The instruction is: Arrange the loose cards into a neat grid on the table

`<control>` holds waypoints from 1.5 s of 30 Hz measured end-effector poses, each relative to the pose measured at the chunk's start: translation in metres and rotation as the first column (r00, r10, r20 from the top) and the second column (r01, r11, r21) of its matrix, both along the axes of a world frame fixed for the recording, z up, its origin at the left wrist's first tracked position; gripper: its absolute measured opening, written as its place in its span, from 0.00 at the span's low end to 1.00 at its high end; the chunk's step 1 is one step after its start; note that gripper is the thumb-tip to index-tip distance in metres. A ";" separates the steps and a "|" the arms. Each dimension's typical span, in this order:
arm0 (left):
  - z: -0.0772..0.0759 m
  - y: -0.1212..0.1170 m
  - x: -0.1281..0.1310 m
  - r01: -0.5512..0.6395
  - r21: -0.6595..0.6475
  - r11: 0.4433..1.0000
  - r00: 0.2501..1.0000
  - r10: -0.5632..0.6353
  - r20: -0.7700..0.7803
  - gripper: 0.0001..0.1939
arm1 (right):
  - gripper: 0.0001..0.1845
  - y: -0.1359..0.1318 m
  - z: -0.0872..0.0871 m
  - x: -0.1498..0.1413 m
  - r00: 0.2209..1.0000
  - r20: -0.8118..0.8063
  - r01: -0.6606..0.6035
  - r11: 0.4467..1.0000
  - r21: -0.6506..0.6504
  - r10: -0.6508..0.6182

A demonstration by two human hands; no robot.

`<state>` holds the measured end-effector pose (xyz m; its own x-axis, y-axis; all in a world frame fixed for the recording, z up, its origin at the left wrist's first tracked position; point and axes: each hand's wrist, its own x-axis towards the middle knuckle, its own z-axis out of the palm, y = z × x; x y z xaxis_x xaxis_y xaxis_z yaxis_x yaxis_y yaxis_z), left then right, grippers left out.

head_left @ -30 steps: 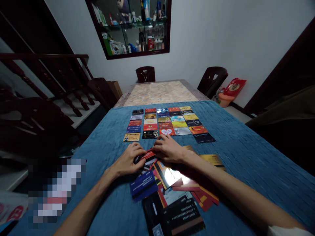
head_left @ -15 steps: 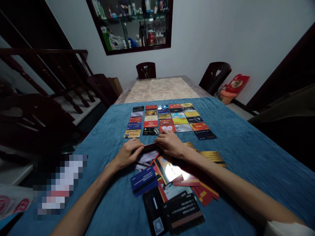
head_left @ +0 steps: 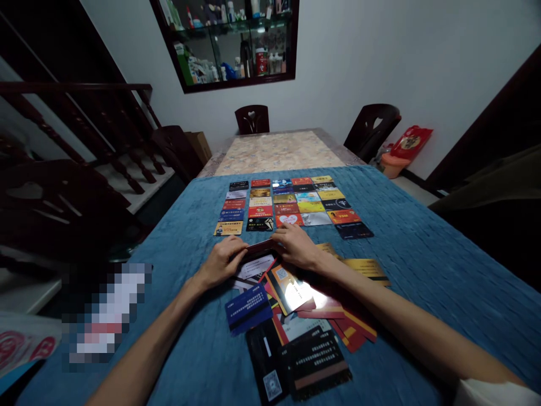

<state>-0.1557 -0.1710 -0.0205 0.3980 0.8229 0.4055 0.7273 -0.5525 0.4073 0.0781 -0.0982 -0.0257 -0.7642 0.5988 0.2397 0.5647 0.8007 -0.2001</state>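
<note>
My left hand (head_left: 222,262) and my right hand (head_left: 298,246) pinch the two ends of a dark red card (head_left: 261,246), held edge-up just above the blue tablecloth (head_left: 422,248). Below the hands lies a loose heap of cards (head_left: 291,316), among them a blue card (head_left: 247,307), a glossy orange card (head_left: 291,288) and a black card (head_left: 313,361). Beyond the hands, a neat grid of cards (head_left: 291,206) lies in rows on the cloth.
A bare marble tabletop (head_left: 276,151) extends past the cloth. Dark chairs stand at the far end (head_left: 252,118), far right (head_left: 372,127) and left (head_left: 177,149). A stair railing (head_left: 84,129) runs along the left. A wall cabinet (head_left: 230,39) holds bottles.
Both hands have lifted the red card off the heap and carried it slightly away from me, toward the grid. The view has tilted down a little.
</note>
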 end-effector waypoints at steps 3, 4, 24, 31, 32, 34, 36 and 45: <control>-0.001 0.000 0.000 0.007 0.014 1.000 1.000 -0.007 0.010 0.12 | 0.06 0.001 0.000 0.001 0.999 -0.050 -0.006 1.000 0.011 0.006; -0.002 0.000 0.000 0.005 0.017 1.000 1.000 -0.005 0.011 0.12 | 0.06 0.001 0.000 0.001 0.998 -0.068 -0.007 1.000 0.008 0.008; -0.004 0.001 0.010 -0.045 0.014 0.999 0.996 0.044 0.077 0.09 | 0.12 -0.006 0.001 -0.004 0.903 -0.410 -0.042 0.975 0.218 0.130; 0.002 -0.002 0.018 -0.069 0.118 0.991 0.988 0.052 0.142 0.08 | 0.15 -0.010 0.007 -0.002 0.956 -0.207 -0.103 0.898 0.427 0.209; 0.002 -0.002 0.020 -0.064 0.138 0.988 0.988 0.044 0.146 0.07 | 0.15 -0.010 0.007 -0.002 0.959 -0.184 -0.115 0.888 0.446 0.217; 0.001 -0.002 0.021 -0.054 0.171 0.984 0.989 0.028 0.148 0.07 | 0.15 -0.012 0.009 -0.002 0.962 -0.144 -0.141 0.871 0.471 0.233; -0.002 -0.001 0.023 -0.056 0.195 0.979 0.989 0.027 0.147 0.07 | 0.15 -0.013 0.009 -0.003 0.963 -0.124 -0.153 0.868 0.473 0.237; -0.001 -0.003 0.021 -0.094 0.250 0.964 0.990 0.064 0.126 0.07 | 0.12 -0.003 -0.006 -0.007 0.967 -0.212 -0.044 0.915 0.401 0.139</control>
<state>-0.1351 -0.1736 -0.0212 0.2737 0.7135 0.6450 0.7289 -0.5914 0.3450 0.0707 -0.1014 -0.0316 -0.7057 0.3509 0.6155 0.4611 0.8870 0.0229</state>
